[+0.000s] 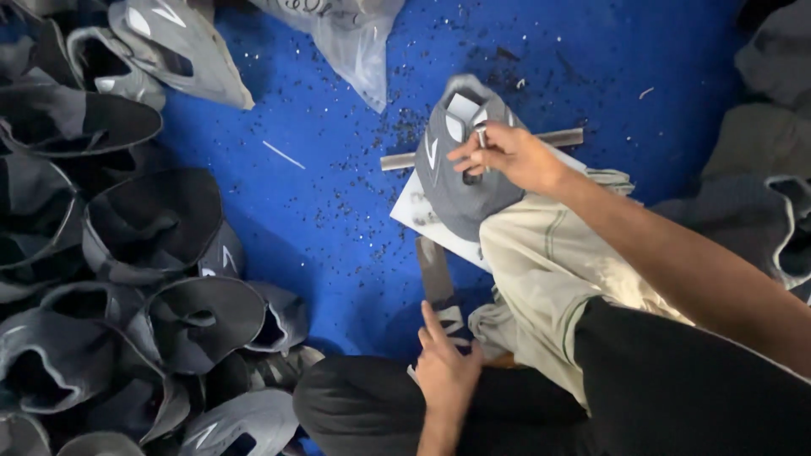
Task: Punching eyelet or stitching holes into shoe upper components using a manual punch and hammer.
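Note:
A grey shoe upper (460,169) lies spread over a white board (414,211) on the blue floor. My right hand (507,156) rests on top of it, fingers pinched around a small metal punch (481,135) that stands on the upper. My left hand (443,363) is lower down by my knee, gripping a flat grey metal bar (437,279) that points up toward the board. A long metal strip (557,138) lies across behind the upper.
Several grey and black shoe uppers (160,295) are piled along the left side. A clear plastic bag (355,38) lies at the top. More grey pieces (760,169) sit at the right. Small dark punched scraps (372,143) dot the blue floor. My legs fill the lower right.

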